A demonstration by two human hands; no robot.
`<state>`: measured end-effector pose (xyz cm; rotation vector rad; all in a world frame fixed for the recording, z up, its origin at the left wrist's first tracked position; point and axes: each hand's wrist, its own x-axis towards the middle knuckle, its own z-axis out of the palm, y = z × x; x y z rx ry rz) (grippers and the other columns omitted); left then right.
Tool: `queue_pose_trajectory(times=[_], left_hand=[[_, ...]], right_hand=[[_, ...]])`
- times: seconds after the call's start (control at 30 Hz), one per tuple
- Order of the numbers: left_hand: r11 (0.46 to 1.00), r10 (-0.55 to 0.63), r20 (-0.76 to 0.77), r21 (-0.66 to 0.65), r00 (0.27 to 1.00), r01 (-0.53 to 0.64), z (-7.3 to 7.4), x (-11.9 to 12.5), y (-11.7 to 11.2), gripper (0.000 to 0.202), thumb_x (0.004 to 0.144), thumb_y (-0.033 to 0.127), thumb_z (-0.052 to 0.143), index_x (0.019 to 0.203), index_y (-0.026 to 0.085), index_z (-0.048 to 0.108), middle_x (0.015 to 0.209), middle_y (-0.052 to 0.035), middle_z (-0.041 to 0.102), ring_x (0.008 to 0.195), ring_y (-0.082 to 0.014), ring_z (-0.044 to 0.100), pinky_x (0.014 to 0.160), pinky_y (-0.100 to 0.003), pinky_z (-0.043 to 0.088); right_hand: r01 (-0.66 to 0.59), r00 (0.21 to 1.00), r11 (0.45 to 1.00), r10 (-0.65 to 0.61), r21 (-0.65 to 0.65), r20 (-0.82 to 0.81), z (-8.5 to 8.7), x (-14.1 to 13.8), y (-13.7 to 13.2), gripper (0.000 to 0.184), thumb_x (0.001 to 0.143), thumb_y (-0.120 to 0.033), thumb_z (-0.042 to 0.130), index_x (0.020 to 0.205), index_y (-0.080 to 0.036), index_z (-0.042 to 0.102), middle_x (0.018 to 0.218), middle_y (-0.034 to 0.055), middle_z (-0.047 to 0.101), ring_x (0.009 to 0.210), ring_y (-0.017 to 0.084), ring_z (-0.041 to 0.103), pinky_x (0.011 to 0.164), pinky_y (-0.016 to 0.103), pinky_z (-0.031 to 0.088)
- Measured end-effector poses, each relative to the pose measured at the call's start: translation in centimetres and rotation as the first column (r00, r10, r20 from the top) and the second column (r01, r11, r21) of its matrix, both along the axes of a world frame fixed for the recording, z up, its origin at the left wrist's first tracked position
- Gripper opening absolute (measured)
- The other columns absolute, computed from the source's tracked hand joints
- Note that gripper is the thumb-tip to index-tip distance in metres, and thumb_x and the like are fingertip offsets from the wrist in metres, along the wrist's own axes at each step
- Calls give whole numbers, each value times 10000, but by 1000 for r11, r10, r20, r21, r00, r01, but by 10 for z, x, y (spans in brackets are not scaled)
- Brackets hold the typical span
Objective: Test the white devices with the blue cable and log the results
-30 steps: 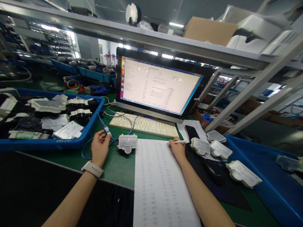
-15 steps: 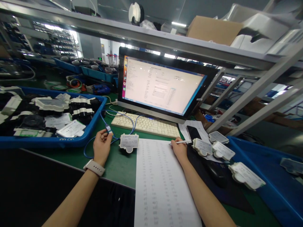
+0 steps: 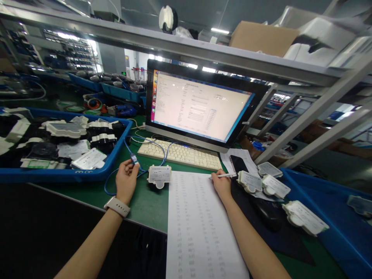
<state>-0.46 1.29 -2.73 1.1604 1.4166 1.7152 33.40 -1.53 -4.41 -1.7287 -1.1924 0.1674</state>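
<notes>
My left hand (image 3: 126, 179) is closed on a small blue connector (image 3: 134, 158) at the end of a blue cable (image 3: 157, 148), just left of a white module (image 3: 159, 175) lying on the green bench. A watch with a pale strap sits on that wrist. My right hand (image 3: 221, 185) is closed on a white pen (image 3: 226, 175) and rests on the top right of a long printed sheet (image 3: 197, 221) that hangs over the bench edge.
A lit monitor (image 3: 200, 106) stands behind a cream keyboard (image 3: 180, 153). A blue tray (image 3: 62, 174) of parts is at the left. Several white modules (image 3: 263, 182), a phone (image 3: 237, 162), a black mouse (image 3: 266, 214) and a blue bin (image 3: 334, 228) lie at the right.
Neither hand has moved on the bench. The view has drifted slightly, so everything sits a little further right in the picture.
</notes>
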Motion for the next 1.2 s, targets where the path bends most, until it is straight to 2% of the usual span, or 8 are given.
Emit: queue_pose_trajectory(times=[0.17,0.27,0.4,0.5,0.63,0.8,1.03,1.2], left_hand=[[1000,-2,6,1,1000,2,-3,-2,1,428,655,386,643,995,146,540,820,-47,639,722,-159,603,681,-284,475],[1000,-2,10,-11,1000,2,-5,-3,2,438,651,396,651,999,151,544,830,-51,643,729,-164,606,681,-289,476],[1000,-13,21,-7,1000,14,-5,-3,2,442,646,401,654,997,155,550,844,-55,646,754,-175,613,704,-304,482],[1000,-12,20,-7,1000,12,-6,-3,2,463,638,431,654,993,154,549,840,-61,649,762,-186,618,708,-319,485],[1000,1,12,-22,1000,-1,-7,-3,3,483,635,471,642,982,149,549,851,-75,656,768,-199,624,716,-339,490],[1000,4,11,-18,1000,-4,-8,-4,3,483,637,480,636,978,149,551,854,-85,656,789,-212,627,730,-357,494],[1000,-6,-19,-16,1000,6,-9,-5,3,456,664,462,622,991,153,546,873,-86,645,823,-220,623,755,-377,501],[995,100,-146,1,984,-101,-16,-7,5,473,693,445,593,1062,157,523,1044,-124,563,898,-242,595,733,-405,528]], right_hand=[[28,989,999,-21,42,-149,-4,9,1,251,678,-409,483,539,-243,356,421,-49,435,433,131,417,459,256,349],[14,972,997,3,71,-236,1,18,-4,286,730,-514,443,704,-229,429,567,-10,564,472,142,498,420,246,385],[-137,953,989,146,51,-265,17,25,-16,433,765,-611,416,892,-207,508,752,56,656,590,186,607,463,286,468],[-329,923,944,321,-3,-214,28,23,-25,379,668,-544,633,827,-203,591,827,64,677,778,237,643,694,363,515],[-537,829,792,559,-290,-10,33,15,-33,560,594,-412,749,1095,-222,585,1205,88,582,1135,291,509,1005,443,341],[-481,773,692,624,-538,111,32,7,-34,824,558,-445,765,1277,-167,472,1370,143,424,1293,324,314,1099,487,105],[-454,758,674,636,-583,144,25,1,-29,826,579,-492,737,1294,-191,454,1384,136,405,1308,317,288,1089,518,49],[-448,772,690,619,-568,142,28,-3,-30,789,558,-454,754,1263,-218,491,1361,121,442,1295,325,312,1083,527,69]])
